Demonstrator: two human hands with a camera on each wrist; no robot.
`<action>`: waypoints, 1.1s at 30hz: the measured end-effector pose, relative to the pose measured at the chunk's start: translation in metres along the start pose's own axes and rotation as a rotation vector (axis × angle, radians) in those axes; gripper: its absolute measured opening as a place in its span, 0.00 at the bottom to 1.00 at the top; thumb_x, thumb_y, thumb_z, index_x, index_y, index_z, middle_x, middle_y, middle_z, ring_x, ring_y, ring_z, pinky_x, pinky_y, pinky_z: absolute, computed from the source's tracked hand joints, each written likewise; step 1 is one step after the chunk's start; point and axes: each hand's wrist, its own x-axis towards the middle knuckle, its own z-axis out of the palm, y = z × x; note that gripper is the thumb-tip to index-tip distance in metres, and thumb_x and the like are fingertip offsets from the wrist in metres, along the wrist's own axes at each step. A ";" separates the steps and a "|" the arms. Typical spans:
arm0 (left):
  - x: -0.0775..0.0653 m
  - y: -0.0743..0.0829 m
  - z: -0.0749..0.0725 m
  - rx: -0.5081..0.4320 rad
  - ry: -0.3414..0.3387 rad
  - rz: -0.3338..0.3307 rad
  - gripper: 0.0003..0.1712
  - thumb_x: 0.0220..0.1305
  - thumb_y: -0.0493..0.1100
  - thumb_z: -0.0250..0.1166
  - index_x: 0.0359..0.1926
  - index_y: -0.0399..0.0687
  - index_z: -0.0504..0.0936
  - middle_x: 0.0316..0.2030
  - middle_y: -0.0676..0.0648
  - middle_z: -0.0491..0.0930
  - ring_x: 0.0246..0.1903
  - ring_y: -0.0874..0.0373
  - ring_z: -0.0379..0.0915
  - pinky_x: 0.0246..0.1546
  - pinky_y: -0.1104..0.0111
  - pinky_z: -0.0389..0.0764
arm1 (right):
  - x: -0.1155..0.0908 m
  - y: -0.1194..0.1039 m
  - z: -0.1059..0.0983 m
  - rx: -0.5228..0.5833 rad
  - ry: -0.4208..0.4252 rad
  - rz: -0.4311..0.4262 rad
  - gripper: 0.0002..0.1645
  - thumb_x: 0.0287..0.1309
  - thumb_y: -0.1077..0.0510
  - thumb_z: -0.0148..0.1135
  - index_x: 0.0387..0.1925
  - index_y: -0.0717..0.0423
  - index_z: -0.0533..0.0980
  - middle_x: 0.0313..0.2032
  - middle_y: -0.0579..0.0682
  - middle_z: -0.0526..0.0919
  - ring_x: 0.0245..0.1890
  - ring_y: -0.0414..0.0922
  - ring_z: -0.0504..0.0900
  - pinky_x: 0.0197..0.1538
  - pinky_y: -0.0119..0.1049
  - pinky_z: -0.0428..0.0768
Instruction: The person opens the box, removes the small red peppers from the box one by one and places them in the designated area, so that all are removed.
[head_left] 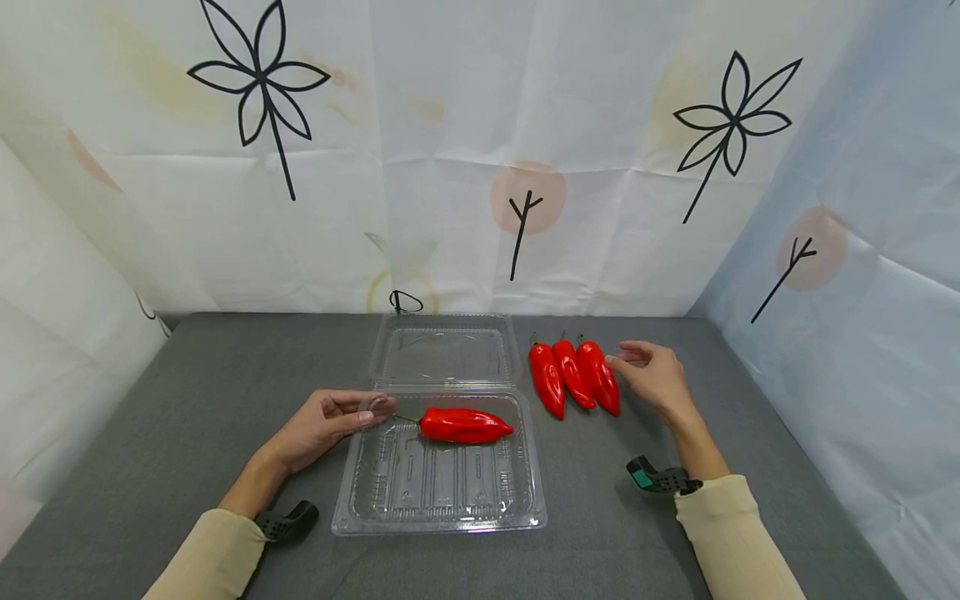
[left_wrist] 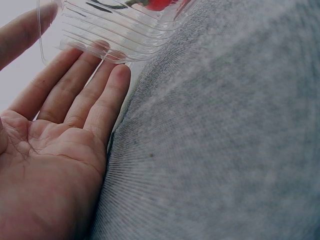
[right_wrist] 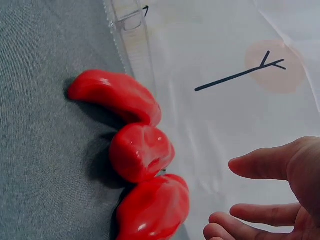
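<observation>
One red chili pepper point(head_left: 465, 425), its stem to the left, lies across the base of a clear plastic clamshell box point(head_left: 438, 527). At the box's left rim is my left hand point(head_left: 324, 429), its fingers nearly straight against the outer wall and its thumb beside the rim. Three more red peppers, a left one point(head_left: 547, 379), a middle one point(head_left: 573, 374) and a right one point(head_left: 598, 377), lie side by side to the right of the lid. Next to the rightmost pepper is my right hand point(head_left: 651, 375), thumb and fingers apart, holding nothing.
The box's lid point(head_left: 446, 350) lies folded back towards the rear curtain point(head_left: 450, 208). Grey cloth point(head_left: 255, 358) covers the table. A light curtain point(head_left: 885, 275) also hangs along the right side. Black straps point(head_left: 660, 477) sit on both wrists.
</observation>
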 end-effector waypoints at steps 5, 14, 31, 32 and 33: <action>0.000 0.000 0.000 0.002 0.000 0.001 0.24 0.72 0.28 0.57 0.67 0.22 0.69 0.61 0.37 0.78 0.63 0.53 0.75 0.62 0.66 0.76 | -0.005 -0.009 -0.002 -0.006 -0.023 -0.032 0.35 0.69 0.47 0.63 0.68 0.66 0.70 0.58 0.67 0.79 0.60 0.62 0.78 0.57 0.59 0.79; 0.000 -0.001 -0.001 0.003 0.000 -0.004 0.24 0.73 0.29 0.58 0.67 0.23 0.69 0.62 0.35 0.77 0.63 0.53 0.74 0.62 0.66 0.76 | -0.015 -0.026 -0.002 0.006 -0.047 -0.106 0.33 0.69 0.50 0.64 0.68 0.65 0.71 0.58 0.66 0.80 0.58 0.62 0.78 0.56 0.57 0.80; 0.000 -0.001 -0.001 -0.019 -0.017 0.018 0.24 0.72 0.27 0.57 0.67 0.21 0.68 0.62 0.34 0.76 0.64 0.52 0.74 0.63 0.65 0.75 | -0.028 -0.047 0.019 0.053 -0.117 -0.242 0.29 0.64 0.56 0.68 0.64 0.62 0.74 0.52 0.60 0.83 0.48 0.55 0.83 0.48 0.45 0.82; 0.000 -0.001 -0.001 -0.020 -0.018 0.018 0.24 0.72 0.27 0.57 0.67 0.21 0.68 0.62 0.34 0.76 0.64 0.52 0.74 0.63 0.65 0.75 | -0.029 -0.048 0.021 0.058 -0.124 -0.247 0.29 0.64 0.56 0.68 0.64 0.62 0.74 0.52 0.61 0.83 0.48 0.55 0.83 0.48 0.45 0.83; 0.000 -0.002 -0.001 -0.022 -0.018 0.019 0.24 0.72 0.27 0.57 0.67 0.21 0.68 0.62 0.34 0.76 0.64 0.52 0.74 0.63 0.65 0.75 | -0.030 -0.049 0.022 0.064 -0.131 -0.250 0.30 0.64 0.56 0.68 0.64 0.62 0.74 0.52 0.61 0.83 0.48 0.56 0.83 0.47 0.44 0.83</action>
